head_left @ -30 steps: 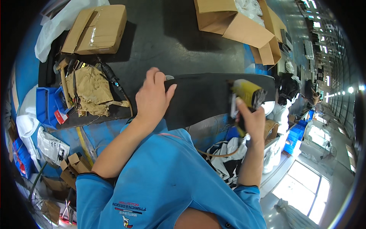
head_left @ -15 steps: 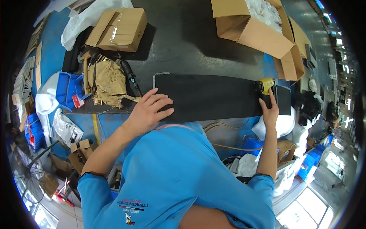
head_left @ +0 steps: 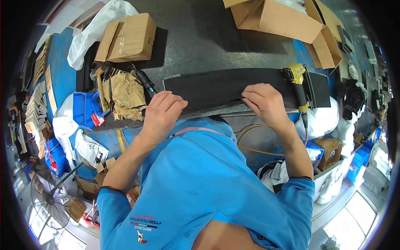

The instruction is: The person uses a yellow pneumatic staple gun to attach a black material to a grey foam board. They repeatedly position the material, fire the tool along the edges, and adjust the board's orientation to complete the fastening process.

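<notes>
My left hand (head_left: 161,111) sits at the near left end of a long black strip (head_left: 216,87); my right hand (head_left: 266,104) sits at its near edge, right of middle. Fingers on both are bent; thumbs are largely hidden, so I cannot tell whether either pinches. The strip lies lengthwise along the near side of the dark bench (head_left: 196,41), a grey textured band (head_left: 216,111) showing between my hands. Their wide spacing presumably steadies it. The yellow-and-black tool (head_left: 296,75) rests on the strip's right end, probably for easy reach. Crumpled brown paper (head_left: 127,98) and a blue bin (head_left: 83,109) occupy the left, apart from the strip.
</notes>
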A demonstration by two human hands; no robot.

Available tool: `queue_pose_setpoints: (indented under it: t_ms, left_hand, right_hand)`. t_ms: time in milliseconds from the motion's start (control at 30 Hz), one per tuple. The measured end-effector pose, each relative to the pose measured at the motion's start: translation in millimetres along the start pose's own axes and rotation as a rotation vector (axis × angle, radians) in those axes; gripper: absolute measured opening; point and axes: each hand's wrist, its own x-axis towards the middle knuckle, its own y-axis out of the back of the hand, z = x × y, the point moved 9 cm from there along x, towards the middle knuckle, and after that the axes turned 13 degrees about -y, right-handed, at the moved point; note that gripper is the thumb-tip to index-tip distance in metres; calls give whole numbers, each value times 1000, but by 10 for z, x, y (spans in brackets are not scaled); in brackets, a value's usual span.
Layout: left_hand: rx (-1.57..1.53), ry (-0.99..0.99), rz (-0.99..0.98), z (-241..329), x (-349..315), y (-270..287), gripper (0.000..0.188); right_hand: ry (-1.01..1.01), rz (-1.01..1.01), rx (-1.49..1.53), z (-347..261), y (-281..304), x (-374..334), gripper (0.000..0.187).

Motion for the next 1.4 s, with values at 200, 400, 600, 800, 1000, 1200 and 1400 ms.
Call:
queue_pose_setpoints:
  t_ms: [200, 400, 600, 800, 1000, 1200, 1400]
  left_hand:
    - [34, -79, -162, 158, 8, -117, 24]
    - [48, -145, -164, 290, 77, -232, 44]
    - [-85, -168, -251, 205, -25, -227, 40]
    - [-86, -163, -267, 190, -17, -214, 43]
    - [-104, -100, -278, 167, -59, -215, 45]
    - [-46, -167, -212, 253, -23, -113, 44]
    - [46, -263, -277, 273, -122, -225, 48]
  right_hand:
    - [51, 176, -142, -254, -284, -266, 35]
    - [41, 212, 7, -307, -412, -323, 38]
    - [59, 263, 149, -405, -533, -271, 35]
    - [118, 235, 43, -414, -576, -283, 32]
    - [89, 253, 30, -617, -714, -291, 39]
    - [89, 312, -17, -657, -879, -277, 37]
    - [92, 301, 30, -634, -867, -242, 32]
